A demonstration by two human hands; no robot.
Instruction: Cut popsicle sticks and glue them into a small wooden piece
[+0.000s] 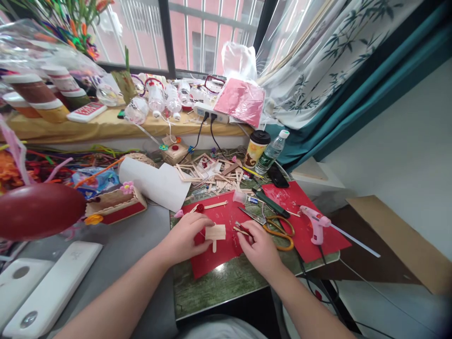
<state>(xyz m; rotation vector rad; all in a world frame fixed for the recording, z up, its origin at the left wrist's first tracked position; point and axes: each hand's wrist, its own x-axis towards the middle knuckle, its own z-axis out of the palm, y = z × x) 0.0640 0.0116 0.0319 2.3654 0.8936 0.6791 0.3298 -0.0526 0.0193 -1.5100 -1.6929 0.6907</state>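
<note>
My left hand (189, 239) grips the left edge of a small sign-shaped piece made of wooden craft sticks (216, 232), with a short stick pointing down from its flat board. My right hand (260, 247) is closed, its fingertips pinching a thin wooden stick (241, 230); a dark red bit also shows at the fingers, too small to make out. Both hands are over a red sheet (215, 266). Just beyond my right hand lie scissors with yellow-brown handles (280, 230). A dark red rose-like bit (199, 208) lies by a light stick above my left hand.
A pink glue gun (315, 223) rests on a second red sheet at the right, near a green cutter (271, 202). Craft sticks (226, 174) are heaped behind, beside a lidded cup (256, 149) and a water bottle (272, 153). A red balloon (40, 210) is at the left.
</note>
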